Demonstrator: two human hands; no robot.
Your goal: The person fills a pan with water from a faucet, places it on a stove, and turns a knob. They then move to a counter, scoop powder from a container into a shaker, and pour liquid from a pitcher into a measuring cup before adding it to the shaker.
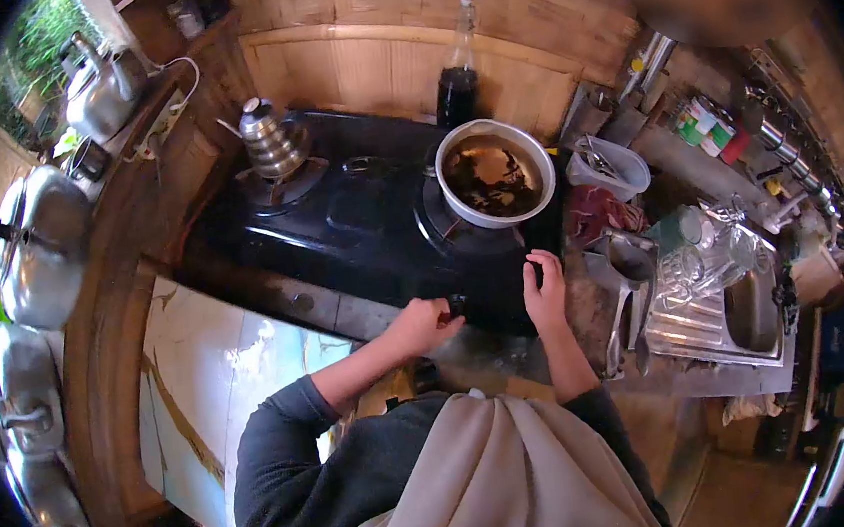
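My left hand (pixel 425 325) is at the front edge of the black gas stove (pixel 334 176), its fingers closed around a dark control knob (pixel 457 306). Over the stove's right front corner, my right hand (pixel 546 291) hangs with its fingers apart and slightly curled, holding nothing. A metal pot (pixel 448 183) sits on the right burner, with brown liquid and dark floating bits inside. On the left burner stands a ribbed gooseneck kettle (pixel 274 148). Behind the pot is a glass bottle (pixel 458 85) of dark liquid.
Right of the stove are a plastic tub (pixel 625 170) of utensils, a dark red cloth (pixel 600 213), a metal pitcher (pixel 630 257), and glasses (pixel 689 275) by a steel sink (pixel 753 310). Kettles and pots (pixel 44 246) line the left side. A marble-patterned surface (pixel 220 366) lies front left.
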